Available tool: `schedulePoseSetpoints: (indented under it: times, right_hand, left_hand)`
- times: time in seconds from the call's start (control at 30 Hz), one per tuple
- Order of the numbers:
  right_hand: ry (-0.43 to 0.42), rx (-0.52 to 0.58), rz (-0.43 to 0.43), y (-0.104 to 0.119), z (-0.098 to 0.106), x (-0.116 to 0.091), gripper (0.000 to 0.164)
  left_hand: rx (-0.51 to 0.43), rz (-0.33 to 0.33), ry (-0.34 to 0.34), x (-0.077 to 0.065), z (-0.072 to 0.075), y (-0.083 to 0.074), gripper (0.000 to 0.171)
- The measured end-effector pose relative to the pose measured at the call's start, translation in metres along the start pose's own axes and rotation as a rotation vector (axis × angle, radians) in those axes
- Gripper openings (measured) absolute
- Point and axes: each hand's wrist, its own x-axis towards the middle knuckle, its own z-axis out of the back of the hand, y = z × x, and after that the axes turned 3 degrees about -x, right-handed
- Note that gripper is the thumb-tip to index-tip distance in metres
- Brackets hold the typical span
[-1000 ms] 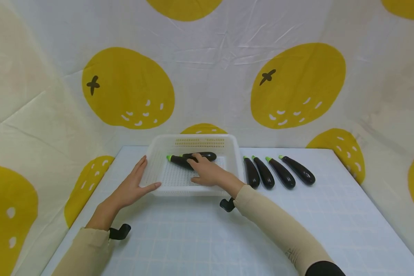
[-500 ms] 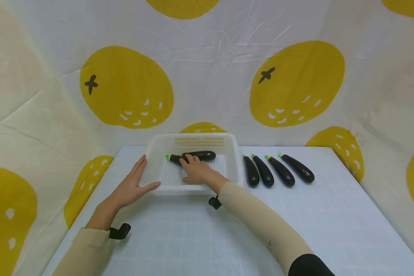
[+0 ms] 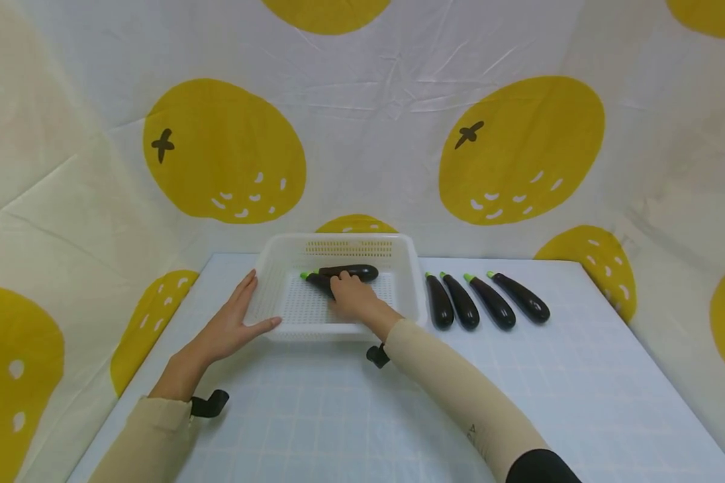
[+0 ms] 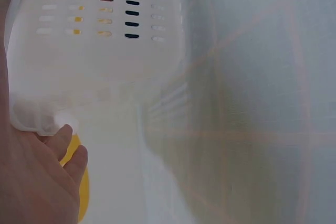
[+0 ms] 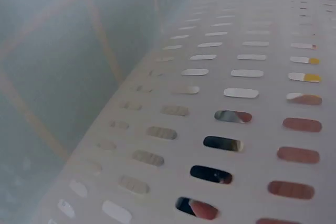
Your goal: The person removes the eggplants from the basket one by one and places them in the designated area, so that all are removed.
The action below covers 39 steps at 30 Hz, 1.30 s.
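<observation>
A white slotted plastic basket (image 3: pixel 314 332) stands at the table's far side, holding two dark eggplants with green stems. My right hand (image 3: pixel 358 298) reaches over its front rim and grips the nearer eggplant (image 3: pixel 318 283), covering the thick end. Just behind it lies the other eggplant (image 3: pixel 364 272). In the right wrist view, fingers (image 5: pixel 298 155) and dark skin show only through slots in the basket wall. My left hand (image 3: pixel 232 329) rests against the basket's left side, fingers extended and thumb at the front corner. The left wrist view shows this hand (image 4: pixel 39 182) beside the basket wall (image 4: pixel 89 61).
Several more eggplants lie side by side right of the basket, from the nearest one (image 3: pixel 440 302) to the outermost one (image 3: pixel 519 297). A patterned cloth (image 3: pixel 374 134) hangs behind the table (image 3: pixel 314 416), which has a pale checked cover.
My right hand moved left over the nearer eggplant, then its fingers curled round it. That eggplant's stem end has shifted slightly right. My left hand has stayed at the basket.
</observation>
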Motion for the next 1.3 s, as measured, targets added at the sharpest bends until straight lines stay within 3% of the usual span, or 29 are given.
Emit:
schedulePoseSetpoints:
  times: [0.13,0.33,0.47,0.73,1.0,1.3]
  right_hand:
    - [-0.008,0.055,-0.047,-0.004,-0.002,0.002,0.032]
    - [0.006,0.145,-0.054,-0.004,0.0,0.001,0.028]
    - [0.019,0.203,-0.043,-0.006,0.01,-0.006,0.025]
    - [-0.02,0.198,0.041,-0.008,0.041,-0.028,0.017]
    - [-0.028,0.184,0.079,-0.017,0.049,-0.047,0.023]
    - [-0.062,0.204,0.122,-0.041,0.059,-0.07,0.035]
  left_hand:
    - [-0.002,-0.01,-0.003,0.0,0.0,-0.001,0.115]
    - [-0.004,-0.006,0.006,-0.001,0.0,-0.001,0.115]
    - [-0.006,-0.002,0.01,-0.002,-0.001,-0.002,0.115]
    - [0.016,-0.009,0.004,-0.003,0.001,-0.004,0.114]
    - [0.018,-0.011,0.004,-0.001,0.001,0.001,0.114]
    - [0.009,-0.012,0.006,0.002,0.001,0.002,0.115]
